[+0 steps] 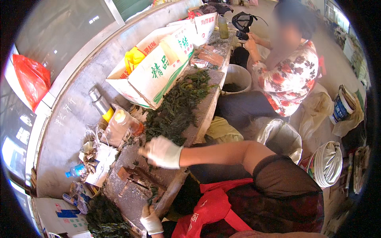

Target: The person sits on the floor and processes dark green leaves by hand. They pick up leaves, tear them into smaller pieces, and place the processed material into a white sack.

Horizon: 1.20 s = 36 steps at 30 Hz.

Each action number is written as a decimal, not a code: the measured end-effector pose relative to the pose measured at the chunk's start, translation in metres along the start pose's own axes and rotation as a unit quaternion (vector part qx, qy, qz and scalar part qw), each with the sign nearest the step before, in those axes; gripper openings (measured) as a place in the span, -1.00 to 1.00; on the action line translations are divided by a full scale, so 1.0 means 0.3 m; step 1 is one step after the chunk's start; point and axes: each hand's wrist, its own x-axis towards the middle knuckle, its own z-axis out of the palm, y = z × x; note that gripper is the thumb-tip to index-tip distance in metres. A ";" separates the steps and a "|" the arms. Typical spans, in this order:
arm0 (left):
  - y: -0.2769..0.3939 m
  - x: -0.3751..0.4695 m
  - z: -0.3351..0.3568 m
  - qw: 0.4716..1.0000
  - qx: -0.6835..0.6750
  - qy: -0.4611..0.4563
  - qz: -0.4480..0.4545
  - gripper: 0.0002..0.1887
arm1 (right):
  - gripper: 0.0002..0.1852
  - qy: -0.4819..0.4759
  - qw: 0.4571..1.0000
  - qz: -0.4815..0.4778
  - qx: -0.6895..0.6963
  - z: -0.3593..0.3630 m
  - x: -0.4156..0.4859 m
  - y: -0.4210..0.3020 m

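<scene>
My right hand (163,152), in a pale knitted glove, is held over the bench beside the near end of a long heap of dark green seaweed (178,104). It is blurred, and its fingertips and anything in them cannot be made out. At the bench's front edge, my left hand (151,219), gloved too, has its fingers against a small dark green strip of seaweed (153,195). Between the hands, a rusty metal fixture (125,174) with a thin rod stands on the powder-strewn bench (119,193). A second seaweed heap (104,217) lies at the lower left.
White cardboard boxes (143,86), a steel flask (101,104) and a jar with an orange lid (128,122) stand along the wall. A co-worker (285,71) sits further along, holding a small black device. Buckets and an open sack (281,136) stand on the floor behind.
</scene>
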 end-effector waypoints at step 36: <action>0.302 -0.006 -0.132 0.901 0.299 -0.117 0.293 -0.74 | -0.61 -0.232 0.876 -0.028 0.421 -0.139 -0.412 -0.045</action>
